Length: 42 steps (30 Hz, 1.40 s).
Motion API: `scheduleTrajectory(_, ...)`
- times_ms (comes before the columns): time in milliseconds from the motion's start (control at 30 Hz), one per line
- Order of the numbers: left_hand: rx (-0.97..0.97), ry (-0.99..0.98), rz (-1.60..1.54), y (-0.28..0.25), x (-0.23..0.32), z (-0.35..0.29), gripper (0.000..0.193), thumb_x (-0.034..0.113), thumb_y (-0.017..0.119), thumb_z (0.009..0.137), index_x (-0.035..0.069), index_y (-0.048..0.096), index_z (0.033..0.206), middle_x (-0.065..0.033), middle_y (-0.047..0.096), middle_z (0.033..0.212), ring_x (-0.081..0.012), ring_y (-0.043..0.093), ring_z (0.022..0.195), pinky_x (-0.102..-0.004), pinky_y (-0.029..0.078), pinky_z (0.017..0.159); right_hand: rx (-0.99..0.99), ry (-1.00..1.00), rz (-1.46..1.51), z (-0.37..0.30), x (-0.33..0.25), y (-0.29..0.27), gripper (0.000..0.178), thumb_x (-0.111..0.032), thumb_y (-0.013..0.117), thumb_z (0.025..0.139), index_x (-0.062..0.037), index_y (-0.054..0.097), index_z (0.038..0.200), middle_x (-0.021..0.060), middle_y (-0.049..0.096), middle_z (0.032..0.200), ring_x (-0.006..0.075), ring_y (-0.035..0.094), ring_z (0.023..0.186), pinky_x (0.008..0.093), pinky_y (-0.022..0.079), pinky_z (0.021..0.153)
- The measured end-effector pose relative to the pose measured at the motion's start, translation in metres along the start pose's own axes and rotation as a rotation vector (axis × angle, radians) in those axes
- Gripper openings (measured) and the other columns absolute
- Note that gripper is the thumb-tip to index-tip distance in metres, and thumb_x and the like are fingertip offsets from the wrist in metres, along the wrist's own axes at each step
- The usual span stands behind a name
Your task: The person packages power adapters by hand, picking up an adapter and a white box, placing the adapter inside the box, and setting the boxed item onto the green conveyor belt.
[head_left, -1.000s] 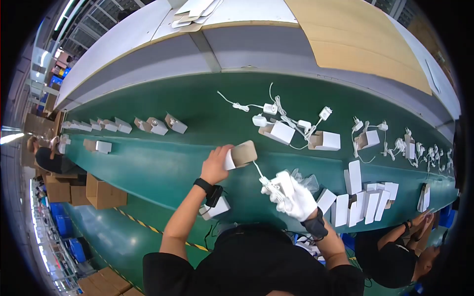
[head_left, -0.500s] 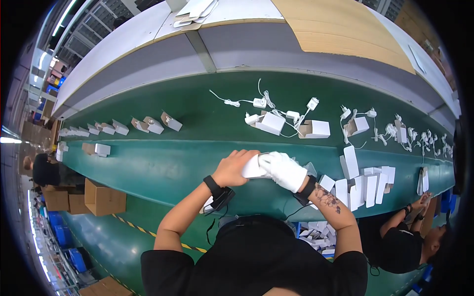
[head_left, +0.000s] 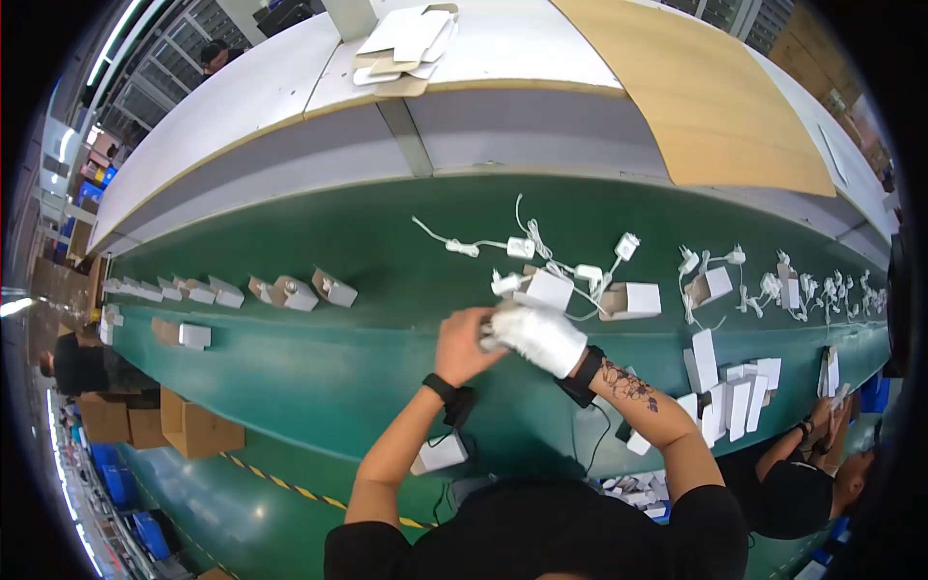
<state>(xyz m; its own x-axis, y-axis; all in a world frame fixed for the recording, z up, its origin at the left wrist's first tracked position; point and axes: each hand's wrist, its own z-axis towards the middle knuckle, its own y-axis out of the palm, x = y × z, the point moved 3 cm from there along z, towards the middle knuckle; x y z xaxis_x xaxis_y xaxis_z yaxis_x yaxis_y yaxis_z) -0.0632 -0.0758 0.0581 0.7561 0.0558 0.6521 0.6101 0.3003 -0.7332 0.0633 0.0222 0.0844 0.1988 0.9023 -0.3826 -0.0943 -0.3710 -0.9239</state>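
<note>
White box (head_left: 441,454) at near edge of green desk (head_left: 290,372). Beyond, bare left grip (head_left: 466,346) closed on a blurred item, apparently a small carton (head_left: 488,334), positioned between it and gloved right grip (head_left: 541,338), whose closure cannot be determined. Farther: open boxes (head_left: 634,303), then corded plug adapters (head_left: 520,248).

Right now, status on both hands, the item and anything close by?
Left hand and gloved right hand together over green belt. Item between them blurred, mostly covered; grip unclear. White box and white adapter just beyond.
</note>
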Motion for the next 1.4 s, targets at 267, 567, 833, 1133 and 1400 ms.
scheduleTrajectory(267,0.556,-0.300,-0.437,-0.045,-0.188,0.011,0.072,0.006,0.078,0.062,0.004,0.041,0.123,-0.0118,0.052,0.113,-0.0247,0.053,0.104,-0.0331,0.043,0.090,0.189,0.283,-0.573,0.095,0.080,0.125,0.020,-0.026,0.062,0.074,-0.0080,0.061,0.082,0.0069,0.061,0.071,0.0244,0.061,0.072,0.0397,0.043,0.077)
scheduleTrajectory(567,-0.065,-0.656,-1.013,-0.006,-0.020,-0.043,0.051,0.028,0.054,0.091,0.003,0.039,0.133,-0.0143,0.049,0.129,-0.0272,0.049,0.116,-0.0385,0.040,0.095,0.715,0.500,0.488,-0.019,0.014,-0.040,0.025,-0.014,0.064,0.078,-0.0044,0.058,0.100,0.0095,0.063,0.083,0.0161,0.061,0.080,0.0284,0.047,0.073)
scheduleTrajectory(833,-0.093,-0.787,-2.078,0.086,0.089,-0.027,0.052,0.043,0.044,0.094,0.007,0.041,0.132,-0.0114,0.053,0.122,-0.0241,0.053,0.107,-0.0356,0.040,0.093,0.614,0.356,1.507,-0.126,-0.057,-0.021,0.029,-0.013,0.059,0.087,-0.0029,0.052,0.113,0.0003,0.058,0.094,0.0112,0.058,0.085,0.0254,0.045,0.072)
scheduleTrajectory(1133,0.207,-0.102,-1.219,0.060,0.103,-0.040,0.055,0.045,0.028,0.098,0.006,0.032,0.137,-0.0129,0.034,0.142,-0.0224,0.032,0.132,-0.0346,0.025,0.107,0.599,0.336,1.841,-0.105,-0.068,0.031,0.028,-0.017,0.056,0.090,-0.0037,0.052,0.114,-0.0015,0.054,0.090,0.0074,0.051,0.077,0.0211,0.042,0.069)
scheduleTrajectory(1400,0.230,-0.334,-1.179,0.072,0.072,-0.017,0.061,0.051,0.032,0.096,0.006,0.030,0.137,-0.0131,0.034,0.143,-0.0246,0.033,0.131,-0.0368,0.028,0.104,0.688,0.524,1.735,-0.091,-0.038,0.025,0.025,-0.016,0.056,0.090,-0.0047,0.052,0.113,0.0010,0.058,0.100,0.0067,0.052,0.080,0.0186,0.042,0.070)
